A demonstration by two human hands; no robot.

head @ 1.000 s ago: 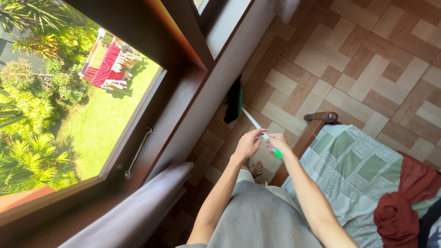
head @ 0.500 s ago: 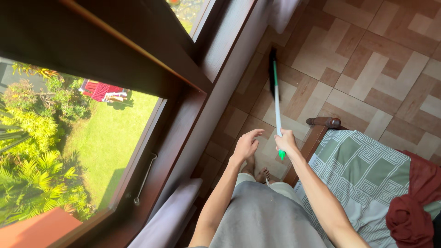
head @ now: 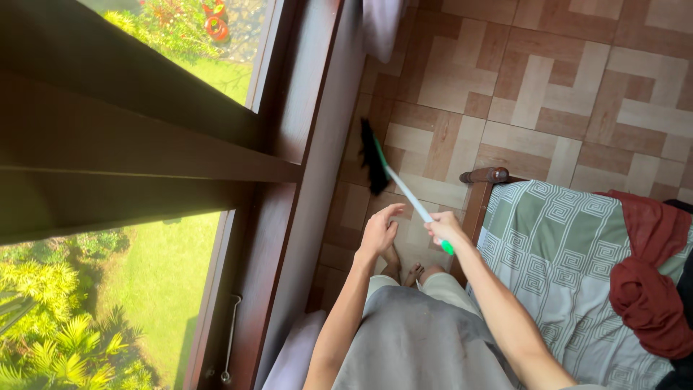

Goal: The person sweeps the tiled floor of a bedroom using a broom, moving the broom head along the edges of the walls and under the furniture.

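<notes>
No packages, labels, signs or screens show anywhere in this view, neither indoors nor through the glass. The one doubtful spot is the small orange-red ring-shaped thing out in the garden at the top edge, which may be an ornament rather than a sign; it is too small and too blurred to tell.
</notes>
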